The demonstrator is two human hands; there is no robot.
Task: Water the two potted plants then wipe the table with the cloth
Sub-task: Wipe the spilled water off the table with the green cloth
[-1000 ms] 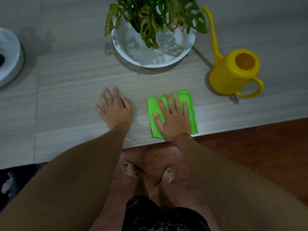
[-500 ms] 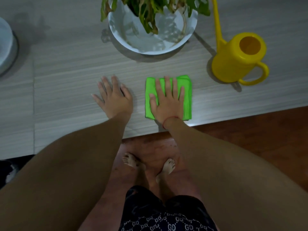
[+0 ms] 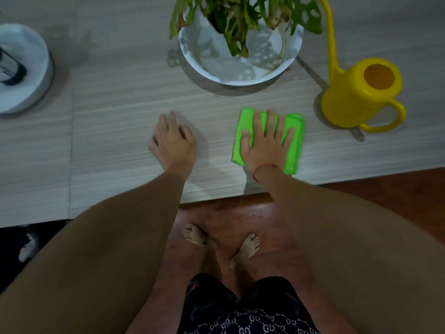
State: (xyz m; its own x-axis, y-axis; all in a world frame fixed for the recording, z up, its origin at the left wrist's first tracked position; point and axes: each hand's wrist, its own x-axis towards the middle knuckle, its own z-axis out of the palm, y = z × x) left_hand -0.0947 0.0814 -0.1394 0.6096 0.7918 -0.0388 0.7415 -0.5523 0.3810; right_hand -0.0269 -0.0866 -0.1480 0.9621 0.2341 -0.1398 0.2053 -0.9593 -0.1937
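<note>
Sitting half out of view at the left edge of the pale, streak-grained table point(image 3: 108, 121), a round white pot point(image 3: 26, 68) with something dark inside. Resting near the front edge, well right of it, the left hand point(image 3: 172, 143), palm down on bare tabletop, blurred, fingers loosely bent and gripping nothing. Standing toward the far edge, a glossy white bowl-shaped pot point(image 3: 240, 71) of hole-punched green leaves point(image 3: 236, 25). Lying in front of that pot, near the front edge, a folded bright-green cloth point(image 3: 295, 143), soft and rectangular, pressed flat under the right hand point(image 3: 265, 145), fingers straight and spread. Hands apart, bare table between them. Standing just right of the cloth, not touching it, a smooth yellow plastic watering can point(image 3: 356, 97), round mouth facing up, thin curved spout rising beside the leaves, loop handle pointing right. Below the front edge, reddish-brown wooden floor point(image 3: 385, 189) and two bare feet point(image 3: 195, 237).
</note>
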